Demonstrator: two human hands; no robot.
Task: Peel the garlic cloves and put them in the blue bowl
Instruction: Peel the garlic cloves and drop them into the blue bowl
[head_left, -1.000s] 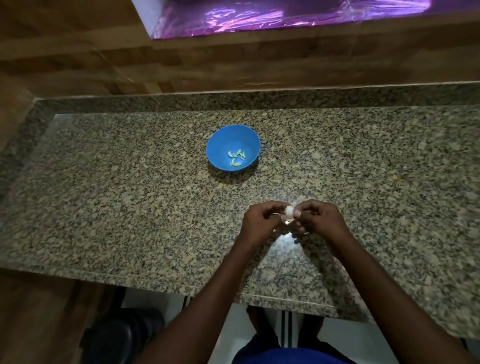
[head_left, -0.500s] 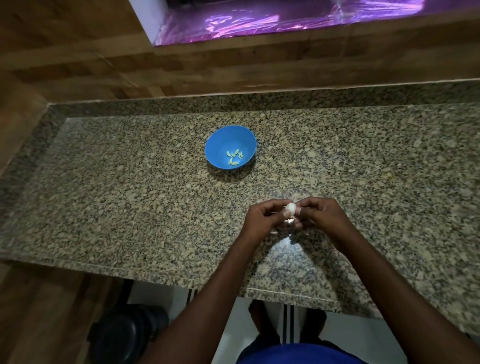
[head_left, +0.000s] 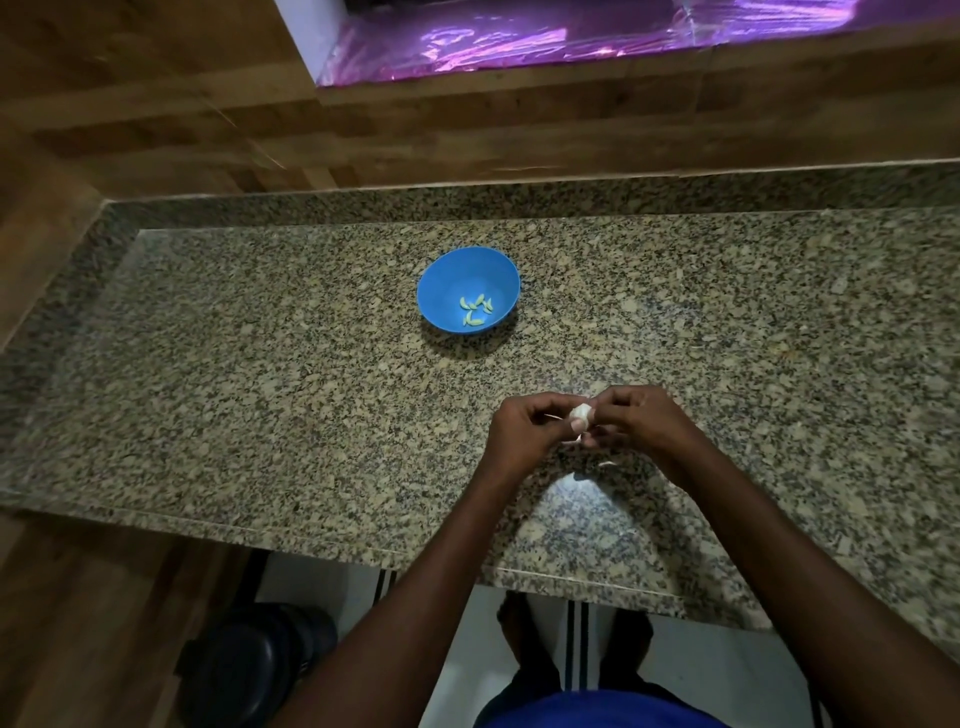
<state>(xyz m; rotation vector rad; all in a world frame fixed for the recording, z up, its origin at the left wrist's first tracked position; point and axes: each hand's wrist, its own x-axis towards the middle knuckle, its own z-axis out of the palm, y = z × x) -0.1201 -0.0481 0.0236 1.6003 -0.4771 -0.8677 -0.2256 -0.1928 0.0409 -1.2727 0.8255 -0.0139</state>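
Observation:
A small white garlic piece (head_left: 736, 413) is pinched between both hands just above the granite counter (head_left: 260, 405). My left hand (head_left: 524, 431) grips it from the left with curled fingers. My right hand (head_left: 641, 421) pinches it from the right with thumb and fingertips. The blue bowl (head_left: 447, 283) stands farther back on the counter, a little to the left of my hands, with several peeled yellowish cloves (head_left: 475, 310) inside. A scrap of white skin (head_left: 605, 463) lies on the counter under my right hand.
A wooden wall runs behind the counter, with a purple shiny surface (head_left: 519, 41) above it. A dark round object (head_left: 249, 665) sits on the floor at the lower left, below the counter's front edge.
Both hands keep working the garlic in the same place, with small finger shifts. The camera view has drifted slightly; the bowl has not moved.

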